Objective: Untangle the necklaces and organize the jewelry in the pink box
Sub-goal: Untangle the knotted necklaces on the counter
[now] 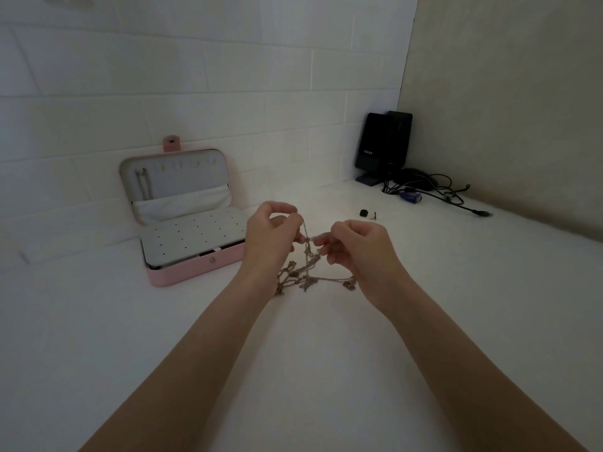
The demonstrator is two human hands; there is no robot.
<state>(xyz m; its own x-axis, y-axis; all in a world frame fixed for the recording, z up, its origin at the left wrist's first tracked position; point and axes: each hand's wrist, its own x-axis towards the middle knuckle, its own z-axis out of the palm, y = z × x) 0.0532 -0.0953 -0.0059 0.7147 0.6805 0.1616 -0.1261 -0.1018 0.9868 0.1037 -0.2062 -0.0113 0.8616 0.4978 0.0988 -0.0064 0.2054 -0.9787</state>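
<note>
Between hands: tangled necklaces [305, 265], pinched by left hand [270, 231], seemingly right hand [354, 247] too.

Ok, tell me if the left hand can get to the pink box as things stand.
Probably yes, once it lets go: the left hand pinches the tangled necklaces together with the right hand. The open pink box lies just beside it with nothing between.

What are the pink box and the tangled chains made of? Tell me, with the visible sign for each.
Pink box: looks like matte faux leather over a stiff shell, given its even dull pink skin and snap tab; uncertain.
Tangled chains: probably metal, thin dull golden links drooping limply between both hands.
</note>
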